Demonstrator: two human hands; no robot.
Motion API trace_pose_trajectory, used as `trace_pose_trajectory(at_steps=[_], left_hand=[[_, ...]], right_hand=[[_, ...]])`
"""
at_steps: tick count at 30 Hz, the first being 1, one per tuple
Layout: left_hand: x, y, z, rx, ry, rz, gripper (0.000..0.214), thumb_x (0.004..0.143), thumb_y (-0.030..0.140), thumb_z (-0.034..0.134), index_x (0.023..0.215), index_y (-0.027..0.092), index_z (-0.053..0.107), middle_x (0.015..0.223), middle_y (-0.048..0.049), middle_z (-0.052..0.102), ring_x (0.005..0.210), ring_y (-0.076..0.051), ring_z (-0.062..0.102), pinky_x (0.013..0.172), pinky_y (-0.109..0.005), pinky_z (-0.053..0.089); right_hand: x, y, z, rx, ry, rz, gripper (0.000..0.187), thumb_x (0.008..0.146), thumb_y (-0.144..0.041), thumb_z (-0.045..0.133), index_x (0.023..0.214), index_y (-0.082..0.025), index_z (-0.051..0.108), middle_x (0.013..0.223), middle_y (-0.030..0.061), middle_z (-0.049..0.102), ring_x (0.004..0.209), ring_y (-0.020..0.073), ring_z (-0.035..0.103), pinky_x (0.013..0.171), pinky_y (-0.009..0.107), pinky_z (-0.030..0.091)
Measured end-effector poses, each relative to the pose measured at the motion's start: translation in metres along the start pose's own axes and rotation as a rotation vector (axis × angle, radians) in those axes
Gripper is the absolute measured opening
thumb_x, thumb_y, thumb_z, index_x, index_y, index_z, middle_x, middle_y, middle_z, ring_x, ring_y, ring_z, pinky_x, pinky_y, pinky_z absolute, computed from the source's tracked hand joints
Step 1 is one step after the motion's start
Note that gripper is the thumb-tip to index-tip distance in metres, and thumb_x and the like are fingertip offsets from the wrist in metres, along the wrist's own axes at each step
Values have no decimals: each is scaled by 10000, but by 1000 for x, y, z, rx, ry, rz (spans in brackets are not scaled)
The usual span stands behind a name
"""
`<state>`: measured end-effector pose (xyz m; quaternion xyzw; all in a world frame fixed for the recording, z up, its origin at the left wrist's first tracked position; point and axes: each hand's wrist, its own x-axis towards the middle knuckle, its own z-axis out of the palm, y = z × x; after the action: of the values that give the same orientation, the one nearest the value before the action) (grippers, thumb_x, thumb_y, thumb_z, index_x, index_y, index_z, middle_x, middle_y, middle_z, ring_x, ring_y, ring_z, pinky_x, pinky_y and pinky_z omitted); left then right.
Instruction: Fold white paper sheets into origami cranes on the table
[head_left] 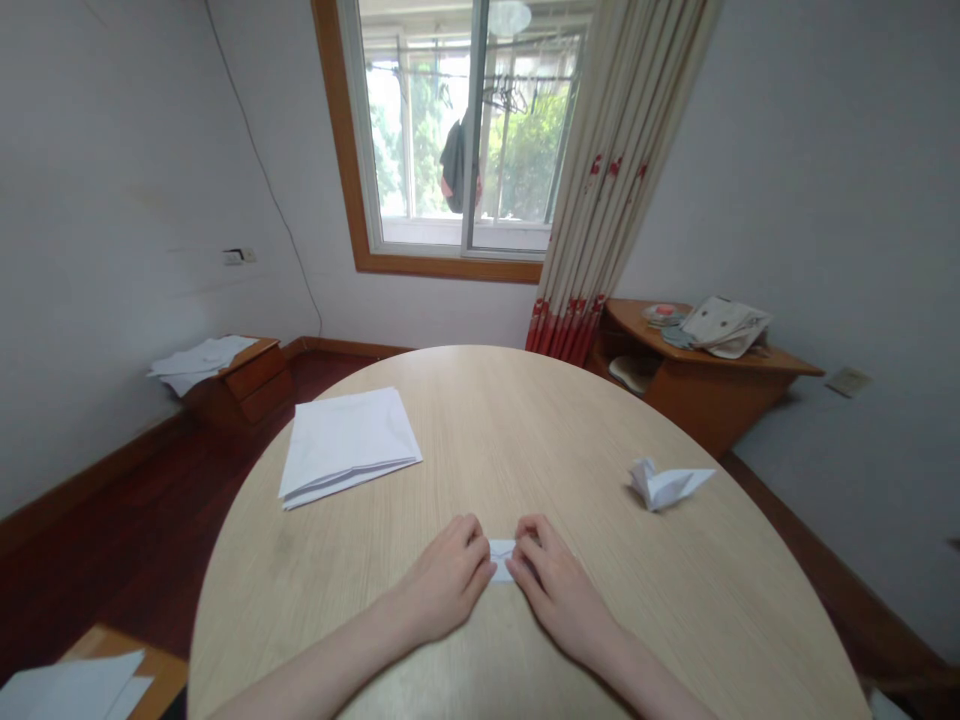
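Between my two hands lies a small folded piece of white paper [502, 562], near the front middle of the round table. Its ends are covered by my fingers. My left hand [454, 570] grips the left end, fingers curled and thumb along the near side. On the right end, my right hand [551, 575] is closed in the same way, its fingertips a short gap from the left ones. A faint crease line runs across the bare middle of the paper.
The round wooden table [510, 440] carries a stack of white paper [349, 440] at the left. A folded paper bird [666, 484] stands at the right. Beyond are a drawer cabinet [259, 380], a corner cabinet [697, 390] and a curtain [600, 200].
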<state>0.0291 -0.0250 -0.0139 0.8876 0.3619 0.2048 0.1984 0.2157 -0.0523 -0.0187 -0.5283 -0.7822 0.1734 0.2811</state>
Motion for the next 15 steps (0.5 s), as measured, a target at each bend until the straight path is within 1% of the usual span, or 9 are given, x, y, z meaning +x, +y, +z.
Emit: trace_pose_trajectory(at_steps=[8,15], left_hand=[[0,4,0,130,-17,-37,83,924,182,479,875,164,543,955,-59,507,862,-205,509,751,-324,444],[1,5,1,221,-43,-68,120,939,230,480,882,152,551,947,-68,526,861,-220,515,738,-337,439]], right_hand=[[1,0,0,87,-20,33,141,904,-163,431,773,-211,455,997,70,491,949,201,547,849,348,474],[2,2,5,20,-16,-42,127,926,-142,392,839,-208,458,983,73,511,951,208,529,848,369,471]])
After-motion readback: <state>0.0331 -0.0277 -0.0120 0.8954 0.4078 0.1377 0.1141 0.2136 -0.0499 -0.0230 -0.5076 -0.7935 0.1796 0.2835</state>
